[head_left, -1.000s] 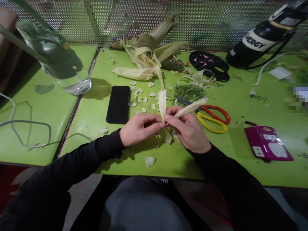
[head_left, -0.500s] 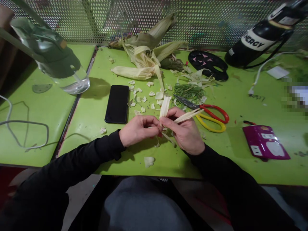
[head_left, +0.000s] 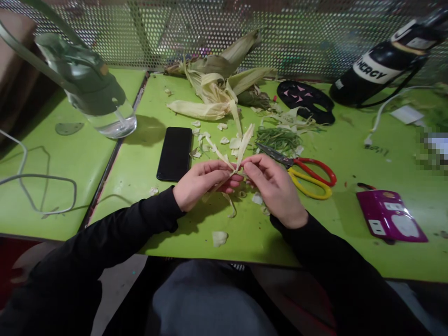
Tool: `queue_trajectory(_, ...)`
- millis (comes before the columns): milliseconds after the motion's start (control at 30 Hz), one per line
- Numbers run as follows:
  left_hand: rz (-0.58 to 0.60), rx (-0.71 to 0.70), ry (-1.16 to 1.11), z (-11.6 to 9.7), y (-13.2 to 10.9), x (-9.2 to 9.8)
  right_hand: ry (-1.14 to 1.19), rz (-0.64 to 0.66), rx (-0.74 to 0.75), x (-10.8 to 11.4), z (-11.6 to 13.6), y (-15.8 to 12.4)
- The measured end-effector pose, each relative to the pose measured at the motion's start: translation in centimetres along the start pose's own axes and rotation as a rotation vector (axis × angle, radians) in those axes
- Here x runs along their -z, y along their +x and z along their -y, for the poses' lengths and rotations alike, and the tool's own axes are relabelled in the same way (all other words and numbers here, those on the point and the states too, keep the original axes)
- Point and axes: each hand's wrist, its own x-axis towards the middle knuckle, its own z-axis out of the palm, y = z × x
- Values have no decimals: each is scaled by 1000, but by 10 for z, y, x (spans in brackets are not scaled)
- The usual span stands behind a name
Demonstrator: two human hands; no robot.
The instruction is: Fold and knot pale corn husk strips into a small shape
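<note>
Between my hands are pale corn husk strips, with two ends sticking up and thin tails hanging below. My left hand pinches the strips where they meet, thumb on top. The fingertips of my right hand are closed at the right side of that joint; part of the grip is hidden. Just right of my right hand lie scissors with red and yellow handles, their blades partly on a bundle of green strands. Cut husk scraps are scattered around.
Husked leaves lie at the back by a perforated screen. A phone is left of my hands. A green water bottle stands left, a black bottle back right. A black palette-shaped piece and a purple packet lie right.
The husk strip that pointed right from my right hand is gone from there; two ends now rise above my left fingers. My right hand has shifted slightly right. The view has moved a little.
</note>
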Motion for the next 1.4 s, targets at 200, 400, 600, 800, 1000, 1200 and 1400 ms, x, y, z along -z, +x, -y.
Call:
queue_trajectory(200,-11,-65,66,5,4,4,64,51,23,-4,-1,-2)
queue_trajectory(400,53,-156,146,3,4,6,108,66,-12,-3,0,-2)
queue_trajectory(600,105,-301,300,0,3,7,276,67,-102,1,-5,1)
queue_trajectory(800,193,-265,266,6,4,8,430,83,-161,-6,-12,2)
queue_trajectory(1000,145,-78,36,9,-2,2,477,149,-313,-12,-23,4)
queue_trajectory(1200,94,-6,-99,0,-4,-1,321,68,-198,3,-14,7)
queue_trajectory(1400,14,19,-65,0,2,3,-48,-9,170,15,-1,5)
